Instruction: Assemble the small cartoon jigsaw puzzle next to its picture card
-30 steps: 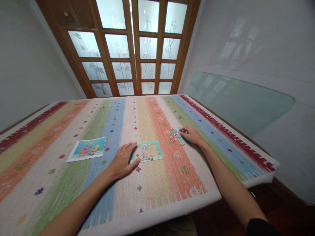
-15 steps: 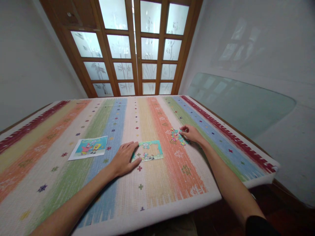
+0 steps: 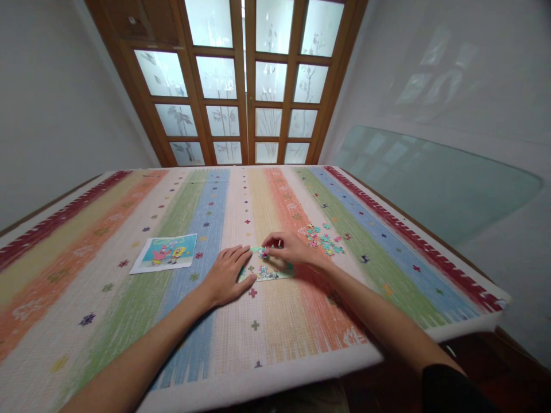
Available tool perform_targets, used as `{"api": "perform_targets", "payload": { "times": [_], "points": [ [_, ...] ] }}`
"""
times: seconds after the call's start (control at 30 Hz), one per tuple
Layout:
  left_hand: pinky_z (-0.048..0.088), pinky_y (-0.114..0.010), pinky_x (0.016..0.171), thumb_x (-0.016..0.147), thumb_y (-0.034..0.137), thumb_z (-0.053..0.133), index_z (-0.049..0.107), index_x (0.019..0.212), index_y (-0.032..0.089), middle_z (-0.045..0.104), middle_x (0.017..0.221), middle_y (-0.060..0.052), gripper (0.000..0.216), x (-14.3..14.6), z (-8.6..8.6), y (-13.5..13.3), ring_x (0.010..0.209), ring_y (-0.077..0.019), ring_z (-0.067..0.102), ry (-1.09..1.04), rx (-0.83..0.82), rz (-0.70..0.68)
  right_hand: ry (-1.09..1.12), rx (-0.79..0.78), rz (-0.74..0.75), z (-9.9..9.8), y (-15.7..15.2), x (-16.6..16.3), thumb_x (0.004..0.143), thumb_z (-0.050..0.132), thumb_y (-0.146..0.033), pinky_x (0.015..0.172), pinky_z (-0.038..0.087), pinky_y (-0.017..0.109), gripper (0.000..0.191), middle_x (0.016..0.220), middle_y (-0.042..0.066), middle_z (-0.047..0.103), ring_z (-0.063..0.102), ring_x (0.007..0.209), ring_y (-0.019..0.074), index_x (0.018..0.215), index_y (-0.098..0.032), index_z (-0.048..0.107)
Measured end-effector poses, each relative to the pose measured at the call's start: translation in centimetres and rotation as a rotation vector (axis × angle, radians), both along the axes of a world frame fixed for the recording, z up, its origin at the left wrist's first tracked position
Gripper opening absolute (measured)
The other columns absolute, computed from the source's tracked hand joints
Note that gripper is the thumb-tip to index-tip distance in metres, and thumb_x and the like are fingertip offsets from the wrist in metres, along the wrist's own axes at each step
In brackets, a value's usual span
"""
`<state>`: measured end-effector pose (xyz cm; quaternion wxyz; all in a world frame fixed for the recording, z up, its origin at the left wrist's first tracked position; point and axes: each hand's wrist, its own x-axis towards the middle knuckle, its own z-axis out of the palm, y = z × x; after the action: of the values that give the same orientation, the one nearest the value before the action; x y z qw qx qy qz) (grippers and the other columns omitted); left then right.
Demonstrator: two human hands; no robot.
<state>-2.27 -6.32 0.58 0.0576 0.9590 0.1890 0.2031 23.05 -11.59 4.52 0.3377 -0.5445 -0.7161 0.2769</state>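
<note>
A partly assembled jigsaw puzzle [image 3: 274, 275] lies flat on the striped cloth, with turquoise along its edge. My left hand [image 3: 224, 278] rests on its left side, fingers stretched out and thumb near the lower edge. Above the upper middle of the puzzle is my right hand [image 3: 289, 248], its thumb and fingertips pinched on a small pinkish puzzle piece [image 3: 265, 252]. That hand covers the puzzle's upper right part. To the right, loose puzzle pieces [image 3: 325, 240] lie scattered in a small heap.
A printed picture [image 3: 166, 252] of cartoon figures lies to the left of the puzzle. The striped tablecloth [image 3: 189, 321] spreads to the table's edges. Beyond stand wooden doors with frosted panes [image 3: 219, 77]; a glass sheet [image 3: 430, 178] leans along the right wall.
My right hand has moved left from the loose pieces to the puzzle, carrying a piece. The heap is in fuller view. My left hand stays on the puzzle; the view has shifted slightly.
</note>
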Motion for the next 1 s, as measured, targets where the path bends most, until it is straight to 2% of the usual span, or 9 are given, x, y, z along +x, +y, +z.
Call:
{"api": "perform_targets", "payload": {
  "times": [0.2,0.43,0.8,1.0],
  "points": [
    [0.042,-0.057,0.112,0.099,0.045,0.052,0.053,0.141,0.016,0.059,0.145,-0.016,0.051,0.1,0.0,-0.1,0.133,-0.0348,0.053,-0.016,-0.001,-0.002,-0.035,-0.017,-0.013,-1.5,0.8,-2.3,0.087,0.073,-0.018,0.067,0.046,0.026,0.01,0.081,0.002,0.074,0.061,0.07,0.0143,0.096,-0.017,0.077],
    [0.041,-0.057,0.113,0.098,0.045,0.052,0.056,0.14,0.017,0.059,0.145,-0.016,0.05,0.2,0.0,-0.2,0.134,-0.0348,0.052,-0.017,-0.02,0.005,-0.229,0.173,-0.041,-1.8,0.6,-2.5,0.086,0.076,-0.015,0.079,0.046,0.031,0.004,0.084,0.004,0.068,0.061,0.083,0.0181,0.087,-0.017,0.077],
    [0.039,-0.055,0.115,0.098,0.046,0.054,0.058,0.137,0.013,0.059,0.145,-0.017,0.051,0.2,0.3,-0.4,0.135,-0.0349,0.052,0.006,-0.036,0.025,-0.406,0.284,-0.072,-2.3,-0.1,-2.9,0.091,0.071,-0.019,0.082,0.045,0.032,0.006,0.091,0.006,0.063,0.058,0.088,0.0203,0.094,-0.017,0.075],
    [0.04,-0.055,0.115,0.098,0.046,0.054,0.059,0.137,0.014,0.059,0.145,-0.017,0.05,0.3,0.4,-0.5,0.135,-0.0346,0.052,-0.007,-0.04,0.016,-0.456,0.274,-0.077,-2.6,0.0,-2.9,0.093,0.072,-0.023,0.082,0.045,0.033,0.007,0.093,0.006,0.063,0.058,0.091,0.021,0.096,-0.017,0.074]
  ]
}}
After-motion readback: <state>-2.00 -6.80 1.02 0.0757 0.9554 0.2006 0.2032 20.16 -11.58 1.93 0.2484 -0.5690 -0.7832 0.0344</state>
